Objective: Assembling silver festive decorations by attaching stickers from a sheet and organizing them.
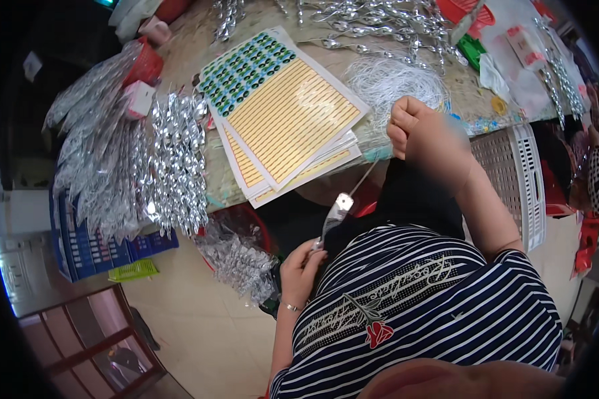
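Note:
My left hand [301, 272], low in front of my lap, pinches the lower end of a shiny silver spiral strip [337, 214]. From the strip's upper end a thin cord [362, 177] runs taut up toward my right hand [429, 136]. That hand is closed at the table's front edge, its fingertips curled round the cord's other end; the grip itself is hidden. Just beyond it lies a tangled heap of white string [399, 83]. To its left, sticker sheets [299, 120] printed with yellow strips and green-blue ovals are stacked, overhanging the edge.
Bundles of silver spirals [173, 153] hang over the table's left side, with more spirals [373, 30] along the back. A red basket [143, 63] sits at the left. Below are a blue crate [90, 249] and, right, a grey-white plastic crate [529, 186]. Another person's arm [594, 120] shows far right.

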The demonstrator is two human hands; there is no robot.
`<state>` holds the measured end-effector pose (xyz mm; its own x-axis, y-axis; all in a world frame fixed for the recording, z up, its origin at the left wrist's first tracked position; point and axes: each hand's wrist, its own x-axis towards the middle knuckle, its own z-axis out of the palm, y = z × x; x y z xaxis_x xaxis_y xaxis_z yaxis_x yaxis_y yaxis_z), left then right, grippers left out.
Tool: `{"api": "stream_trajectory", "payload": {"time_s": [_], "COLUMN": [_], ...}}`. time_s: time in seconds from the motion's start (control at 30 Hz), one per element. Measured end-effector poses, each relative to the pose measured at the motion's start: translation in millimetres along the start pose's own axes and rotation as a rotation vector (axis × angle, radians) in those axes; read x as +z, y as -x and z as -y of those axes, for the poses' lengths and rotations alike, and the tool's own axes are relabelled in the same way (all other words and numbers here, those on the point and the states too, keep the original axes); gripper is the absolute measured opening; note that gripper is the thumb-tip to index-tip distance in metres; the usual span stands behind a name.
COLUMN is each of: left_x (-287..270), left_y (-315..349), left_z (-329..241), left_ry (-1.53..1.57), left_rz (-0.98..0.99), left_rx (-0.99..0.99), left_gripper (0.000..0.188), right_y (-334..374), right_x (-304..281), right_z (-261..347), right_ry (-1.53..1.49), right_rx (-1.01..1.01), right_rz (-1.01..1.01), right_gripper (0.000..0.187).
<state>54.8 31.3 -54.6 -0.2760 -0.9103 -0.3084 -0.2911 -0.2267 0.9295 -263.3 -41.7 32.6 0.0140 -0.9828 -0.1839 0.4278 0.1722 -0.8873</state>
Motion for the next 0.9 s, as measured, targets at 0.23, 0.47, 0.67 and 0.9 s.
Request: {"api": "stream_trajectory", "payload": {"time_s": [0.23,0.47,0.67,0.9], "left_x": [-66.1,-186.6,-204.9,-203.0], "left_y": [-34.8,-117.9,-169.2,-196.2], "left_z": [-33.3,-56.6,-61.1,-65.4], "left_ry": [-0.299,-0.862,-1.208,-1.251], "left_rz": [-0.612,-0.803,-0.851,-0.852], "left_rx": [0.194,0.599,0.705,0.431], "left_gripper": [0.025,0.029,0.033,0.041], "right_y": [-49.4,-155.1,-184.9,-191.9], "right_x": [-24.1,-100.0,-100.2,-113.4], "right_z": [10.1,2.8,-4.9,27.1], "right_ry": [0.344,1.460,1.703,1.663], "right_rx": [-0.054,-0.543,-0.590,-0.489], "right_rz": [-0.045,-0.297,-0.420,-0.294], "right_gripper": [0.019,0.020,0.017,0.011]}}
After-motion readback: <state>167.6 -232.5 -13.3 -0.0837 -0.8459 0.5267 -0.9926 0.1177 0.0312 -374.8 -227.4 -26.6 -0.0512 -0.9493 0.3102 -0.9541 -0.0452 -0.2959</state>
